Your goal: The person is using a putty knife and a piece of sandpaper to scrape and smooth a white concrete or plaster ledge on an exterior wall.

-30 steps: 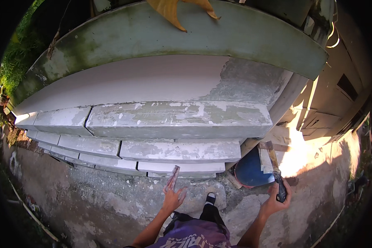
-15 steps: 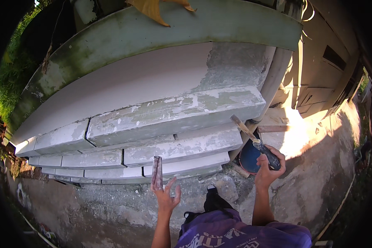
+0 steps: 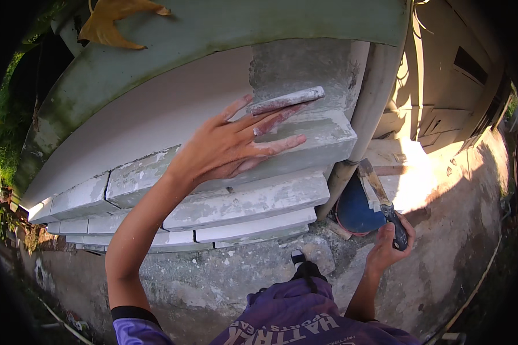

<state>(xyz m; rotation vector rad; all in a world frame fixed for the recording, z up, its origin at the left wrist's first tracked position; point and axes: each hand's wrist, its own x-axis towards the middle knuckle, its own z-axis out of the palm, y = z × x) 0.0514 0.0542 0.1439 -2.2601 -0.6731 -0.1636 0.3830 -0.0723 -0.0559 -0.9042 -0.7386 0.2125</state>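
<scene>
My left hand (image 3: 227, 146) reaches up across the stepped ledges, its fingers spread along the wall. Between those fingers is a folded piece of sandpaper (image 3: 288, 100), reddish and caked with white dust; it lies close to the bare grey patch (image 3: 305, 66) above the top ledge (image 3: 322, 135). Whether it touches the surface I cannot tell. Lower right, my right hand (image 3: 388, 244) is closed round the dark handle of a putty knife (image 3: 376, 187). The knife's stained blade points up and left, over a blue bucket (image 3: 357, 210).
A drainpipe (image 3: 376, 109) runs down beside the ledge ends. Above the wall curves a greenish concrete edge (image 3: 259, 23) with a dry leaf (image 3: 112, 26) on it. Rough concrete ground (image 3: 213, 276) lies below, with my foot (image 3: 298, 257) near the lowest ledge.
My left hand has risen from below the ledges to the upper wall, carrying the sandpaper. My right hand has shifted slightly right and down with the putty knife. The view has also shifted.
</scene>
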